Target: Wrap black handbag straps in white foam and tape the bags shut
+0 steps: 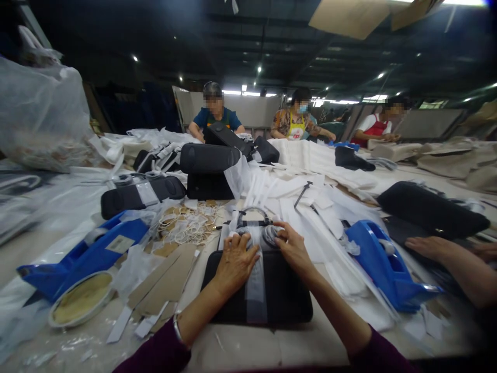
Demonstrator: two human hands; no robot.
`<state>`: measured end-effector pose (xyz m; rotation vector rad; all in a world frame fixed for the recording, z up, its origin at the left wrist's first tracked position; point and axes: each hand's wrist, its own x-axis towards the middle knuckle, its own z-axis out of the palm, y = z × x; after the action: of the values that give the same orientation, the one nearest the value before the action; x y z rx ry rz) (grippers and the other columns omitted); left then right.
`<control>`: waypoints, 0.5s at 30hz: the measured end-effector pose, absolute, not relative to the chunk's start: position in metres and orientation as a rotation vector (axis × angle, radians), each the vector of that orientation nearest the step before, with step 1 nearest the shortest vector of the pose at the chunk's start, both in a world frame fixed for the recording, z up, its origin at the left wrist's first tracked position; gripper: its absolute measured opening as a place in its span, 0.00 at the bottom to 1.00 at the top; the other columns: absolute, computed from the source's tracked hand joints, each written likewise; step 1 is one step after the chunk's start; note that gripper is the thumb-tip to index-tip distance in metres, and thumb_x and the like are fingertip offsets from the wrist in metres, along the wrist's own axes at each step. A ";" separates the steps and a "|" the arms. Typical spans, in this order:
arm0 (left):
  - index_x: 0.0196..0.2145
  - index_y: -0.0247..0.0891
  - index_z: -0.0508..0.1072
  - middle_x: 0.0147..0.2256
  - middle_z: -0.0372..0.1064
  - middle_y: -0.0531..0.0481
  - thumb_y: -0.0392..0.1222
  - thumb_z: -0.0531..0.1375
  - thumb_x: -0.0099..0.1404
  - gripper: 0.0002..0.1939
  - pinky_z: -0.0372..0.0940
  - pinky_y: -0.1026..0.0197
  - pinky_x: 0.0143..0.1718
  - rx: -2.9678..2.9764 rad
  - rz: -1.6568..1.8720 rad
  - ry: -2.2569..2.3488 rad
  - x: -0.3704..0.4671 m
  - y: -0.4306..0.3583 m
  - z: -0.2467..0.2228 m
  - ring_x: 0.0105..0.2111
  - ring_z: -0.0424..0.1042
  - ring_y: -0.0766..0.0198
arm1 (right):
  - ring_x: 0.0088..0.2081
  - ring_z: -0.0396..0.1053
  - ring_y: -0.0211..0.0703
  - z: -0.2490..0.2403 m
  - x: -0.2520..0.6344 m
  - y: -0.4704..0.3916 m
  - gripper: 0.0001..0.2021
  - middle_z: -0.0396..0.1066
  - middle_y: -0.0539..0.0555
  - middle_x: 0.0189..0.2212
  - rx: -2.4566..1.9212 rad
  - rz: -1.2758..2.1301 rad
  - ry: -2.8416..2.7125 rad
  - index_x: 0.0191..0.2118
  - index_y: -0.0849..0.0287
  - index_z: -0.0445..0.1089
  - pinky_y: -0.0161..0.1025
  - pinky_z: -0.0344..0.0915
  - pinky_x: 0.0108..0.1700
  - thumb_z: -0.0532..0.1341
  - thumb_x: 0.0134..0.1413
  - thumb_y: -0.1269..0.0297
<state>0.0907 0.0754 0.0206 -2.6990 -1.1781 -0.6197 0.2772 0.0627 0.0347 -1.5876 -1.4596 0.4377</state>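
One black bag [287,290] lay flat on the table [322,342]; the left hand [235,259] rested, loosely spread, touching its pale strip [256,298], while the right hand [293,247] seemingly pinched a grey coil [268,236].

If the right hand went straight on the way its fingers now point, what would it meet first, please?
Probably the grey coil; the right hand appears to be touching it, though the depth is unclear.
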 end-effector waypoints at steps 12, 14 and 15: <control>0.46 0.37 0.71 0.42 0.67 0.44 0.43 0.63 0.54 0.21 0.62 0.45 0.52 -2.672 -1.586 -2.160 0.016 0.111 0.027 0.46 0.67 0.51 | 0.52 0.66 0.55 0.047 0.313 -0.023 0.31 0.66 0.63 0.53 -1.676 0.950 -0.921 0.54 0.59 0.64 0.48 0.63 0.53 0.65 0.47 0.48; 0.39 0.37 0.73 0.34 0.71 0.47 0.45 0.66 0.49 0.19 0.68 0.48 0.43 -2.781 -1.664 -2.403 0.007 0.111 0.033 0.37 0.71 0.52 | 0.51 0.68 0.55 0.043 0.319 -0.029 0.30 0.70 0.63 0.50 -1.617 1.264 -0.886 0.52 0.61 0.67 0.48 0.63 0.52 0.65 0.47 0.46; 0.36 0.38 0.74 0.32 0.72 0.48 0.45 0.67 0.48 0.17 0.69 0.49 0.41 -2.821 -1.792 -2.430 0.006 0.107 0.039 0.36 0.72 0.52 | 0.50 0.68 0.55 0.042 0.320 -0.028 0.29 0.72 0.63 0.48 -1.579 1.379 -0.894 0.50 0.62 0.69 0.47 0.63 0.50 0.65 0.48 0.45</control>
<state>0.0056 0.1069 0.0388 -2.8213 -2.4304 -1.7921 0.3203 -0.0284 0.0422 -1.5793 -0.8943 1.3790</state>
